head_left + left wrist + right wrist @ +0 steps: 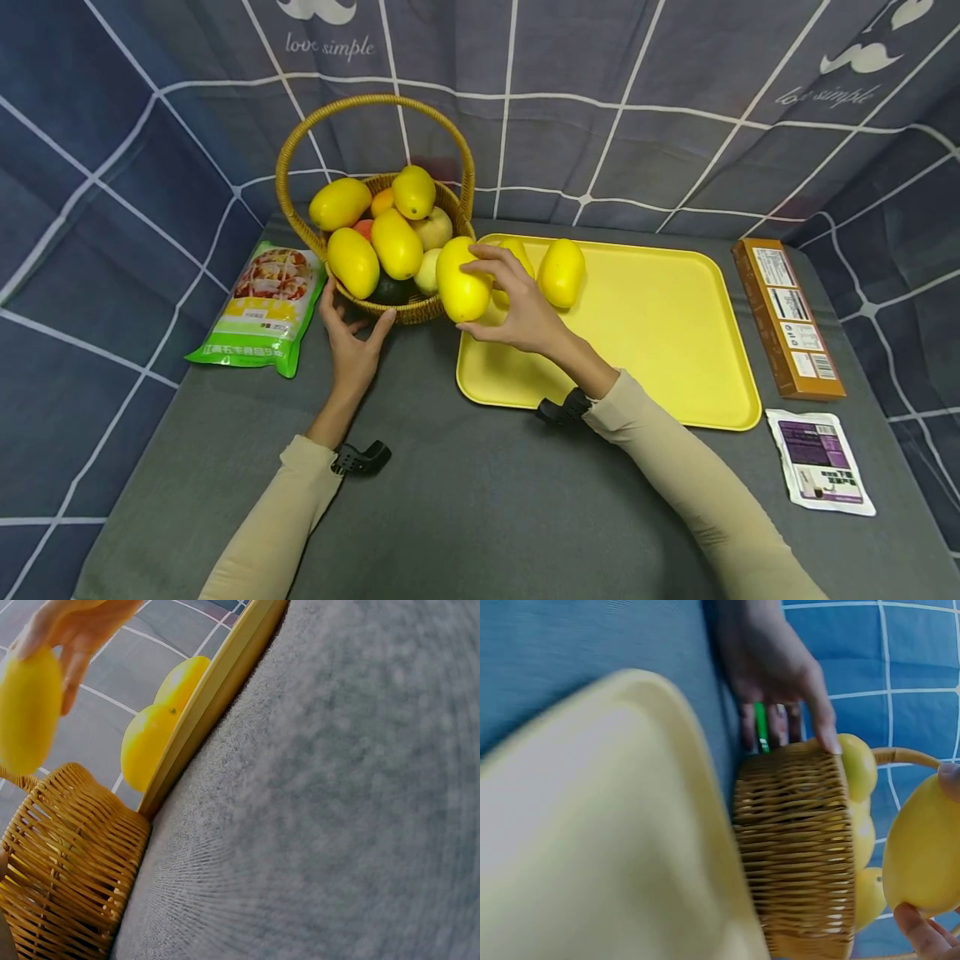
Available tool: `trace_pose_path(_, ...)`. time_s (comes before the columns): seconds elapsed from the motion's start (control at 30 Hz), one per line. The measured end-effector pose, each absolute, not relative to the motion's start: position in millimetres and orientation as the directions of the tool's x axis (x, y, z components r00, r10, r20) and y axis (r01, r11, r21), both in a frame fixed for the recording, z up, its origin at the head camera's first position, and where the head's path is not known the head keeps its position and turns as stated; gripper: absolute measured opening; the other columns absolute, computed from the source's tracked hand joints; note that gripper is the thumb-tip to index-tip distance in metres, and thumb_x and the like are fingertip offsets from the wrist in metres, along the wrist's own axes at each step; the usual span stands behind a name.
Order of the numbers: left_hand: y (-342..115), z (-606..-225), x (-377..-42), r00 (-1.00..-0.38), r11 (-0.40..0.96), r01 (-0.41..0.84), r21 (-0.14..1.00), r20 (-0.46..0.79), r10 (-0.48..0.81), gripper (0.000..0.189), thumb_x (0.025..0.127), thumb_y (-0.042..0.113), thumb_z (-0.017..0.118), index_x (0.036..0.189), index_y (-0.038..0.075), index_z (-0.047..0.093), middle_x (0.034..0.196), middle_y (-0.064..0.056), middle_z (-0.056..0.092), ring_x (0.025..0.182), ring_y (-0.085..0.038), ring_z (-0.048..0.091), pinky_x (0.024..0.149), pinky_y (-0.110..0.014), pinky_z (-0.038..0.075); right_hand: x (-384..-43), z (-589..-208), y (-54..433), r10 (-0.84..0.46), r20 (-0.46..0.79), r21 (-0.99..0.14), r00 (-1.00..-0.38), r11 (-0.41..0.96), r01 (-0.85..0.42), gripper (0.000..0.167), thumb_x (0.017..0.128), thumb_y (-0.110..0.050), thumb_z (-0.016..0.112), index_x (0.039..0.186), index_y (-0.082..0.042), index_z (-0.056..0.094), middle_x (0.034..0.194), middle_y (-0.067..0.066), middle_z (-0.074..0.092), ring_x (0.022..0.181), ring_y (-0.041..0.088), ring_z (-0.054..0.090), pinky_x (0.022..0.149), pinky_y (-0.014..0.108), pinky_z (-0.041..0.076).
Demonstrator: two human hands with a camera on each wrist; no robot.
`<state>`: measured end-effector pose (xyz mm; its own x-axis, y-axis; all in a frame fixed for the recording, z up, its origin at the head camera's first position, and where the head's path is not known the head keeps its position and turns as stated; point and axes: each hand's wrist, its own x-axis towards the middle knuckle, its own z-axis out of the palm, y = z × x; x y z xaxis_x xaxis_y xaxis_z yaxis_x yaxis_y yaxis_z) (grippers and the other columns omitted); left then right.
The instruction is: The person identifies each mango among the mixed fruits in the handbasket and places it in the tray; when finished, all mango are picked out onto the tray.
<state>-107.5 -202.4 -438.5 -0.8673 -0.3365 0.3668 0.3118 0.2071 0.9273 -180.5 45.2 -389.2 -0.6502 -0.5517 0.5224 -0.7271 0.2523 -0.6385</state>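
Note:
My right hand [523, 307] pinches a yellow mango [459, 285] between thumb and fingers, above the tray's left edge and beside the basket's right rim. Several more mangoes [396, 243] lie heaped with other fruit in the wicker basket [423, 312], which has a tall arched handle. At the basket's front left, my left hand [351, 350] touches its rim, thumb and fingers spread apart. In the right wrist view, the left thumb rests against the rim. Two mangoes [561, 273] lie on the yellow tray [652, 333], one partly hidden behind the right hand.
A green food packet [262, 308] lies left of the basket. Right of the tray are a long brown box [787, 321] and a white and purple pouch [821, 461]. Grey checked curtain [555, 150] closes off the back and sides.

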Motion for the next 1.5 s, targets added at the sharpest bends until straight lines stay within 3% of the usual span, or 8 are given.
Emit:
trace_pose_path(0.27,-203,-440,-108,-0.864,0.222,0.309,0.925,0.37,-0.341,0.085,0.088,-0.001,0.067,0.153,-0.004,0.011,0.158,-0.017,0.016,0.137,-0.035,0.032,0.092,-0.053,0.037,-158,-412,68,-0.569,0.525,-0.602,-0.633,0.279,-0.749,0.071,0.067,-0.025,0.089,0.129,-0.01,0.058,0.145,0.011,0.045,0.133,0.025,0.044,0.098,0.041,0.047)
trace_pose_path(0.47,-202,-440,-107,-0.871,0.21,0.293,0.933,0.351,-0.343,0.086,0.088,0.001,0.067,0.153,-0.003,0.011,0.158,-0.017,0.016,0.137,-0.033,0.032,0.094,-0.055,0.036,-147,-424,83,-0.579,0.478,-0.629,-0.66,0.298,-0.718,0.072,0.067,-0.024,0.089,0.13,-0.012,0.057,0.146,0.009,0.043,0.133,0.023,0.043,0.09,0.042,0.053)
trace_pose_path(0.7,-202,-440,-107,-0.873,0.202,0.279,0.939,0.336,-0.354,0.087,0.088,0.002,0.068,0.153,-0.002,0.011,0.158,-0.016,0.017,0.136,-0.032,0.032,0.093,-0.05,0.036,-140,-438,95,-0.607,0.415,-0.627,-0.678,0.35,-0.696,0.069,0.069,-0.025,0.089,0.129,-0.01,0.057,0.143,0.012,0.044,0.135,0.026,0.042,0.108,0.042,0.04)
trace_pose_path(0.83,-202,-441,-107,-0.876,0.199,0.272,0.941,0.328,-0.353,0.088,0.088,0.004,0.069,0.154,-0.001,0.011,0.158,-0.015,0.017,0.135,-0.031,0.033,0.093,-0.048,0.037,-137,-443,97,-0.619,0.392,-0.631,-0.681,0.357,-0.688,0.069,0.07,-0.026,0.089,0.128,-0.01,0.056,0.143,0.013,0.044,0.135,0.026,0.041,0.11,0.041,0.038)
trace_pose_path(1.33,-202,-439,-108,-0.875,0.21,0.283,0.936,0.342,-0.343,0.088,0.088,0.003,0.069,0.154,-0.001,0.011,0.158,-0.015,0.017,0.138,-0.031,0.032,0.093,-0.049,0.037,-137,-448,97,-0.655,0.332,-0.657,-0.679,0.356,-0.664,0.074,0.069,-0.028,0.09,0.13,-0.01,0.052,0.145,0.015,0.038,0.138,0.028,0.037,0.11,0.046,0.038)
trace_pose_path(1.5,-202,-440,-109,-0.871,0.209,0.294,0.933,0.352,-0.344,0.087,0.087,0.002,0.068,0.153,-0.002,0.011,0.158,-0.016,0.018,0.136,-0.031,0.033,0.092,-0.051,0.037,-136,-447,99,-0.665,0.316,-0.665,-0.676,0.354,-0.658,0.068,0.075,-0.03,0.086,0.131,-0.012,0.051,0.145,0.016,0.037,0.135,0.027,0.04,0.094,0.041,0.048)
